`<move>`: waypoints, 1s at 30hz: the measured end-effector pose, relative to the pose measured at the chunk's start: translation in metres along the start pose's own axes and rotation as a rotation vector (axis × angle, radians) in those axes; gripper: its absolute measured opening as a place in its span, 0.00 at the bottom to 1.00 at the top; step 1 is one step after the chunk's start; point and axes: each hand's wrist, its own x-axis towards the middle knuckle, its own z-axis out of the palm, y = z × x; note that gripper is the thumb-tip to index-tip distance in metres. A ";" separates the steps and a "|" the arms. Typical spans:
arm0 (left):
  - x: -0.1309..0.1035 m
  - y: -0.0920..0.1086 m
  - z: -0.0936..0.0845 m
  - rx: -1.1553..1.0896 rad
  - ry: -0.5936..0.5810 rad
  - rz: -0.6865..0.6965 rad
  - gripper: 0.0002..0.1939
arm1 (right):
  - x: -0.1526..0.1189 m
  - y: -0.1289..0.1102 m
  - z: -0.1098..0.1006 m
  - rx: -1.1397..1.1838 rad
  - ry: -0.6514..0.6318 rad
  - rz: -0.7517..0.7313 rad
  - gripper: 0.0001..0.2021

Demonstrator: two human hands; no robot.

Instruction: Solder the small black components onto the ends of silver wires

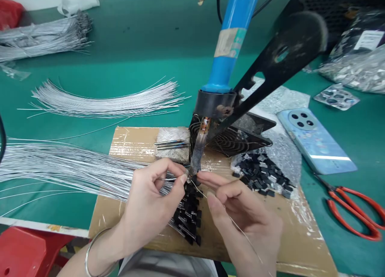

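Wears a slim, smooth, silver-coloured bangle [87, 257] around the left wrist [116, 241], shiny along its curve. Has the left hand [155, 207] and right hand [245, 219] bare, likewise the left forearm [73, 265]. Wears a pale grey garment [168, 265], softly creased, with black showing at both sides.

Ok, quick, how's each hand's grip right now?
Left hand: closed, pinching something too small to make out.
Right hand: closed, holding a thin wire between thumb and finger.
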 end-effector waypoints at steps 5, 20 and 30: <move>0.002 0.001 0.001 0.015 0.011 0.010 0.06 | 0.000 0.001 0.001 0.004 0.002 0.003 0.11; 0.000 0.003 0.001 0.036 0.010 0.022 0.06 | -0.002 0.003 0.002 -0.010 0.015 -0.032 0.11; 0.000 0.002 0.001 0.058 0.026 0.034 0.07 | -0.002 0.003 0.003 0.004 0.016 -0.040 0.11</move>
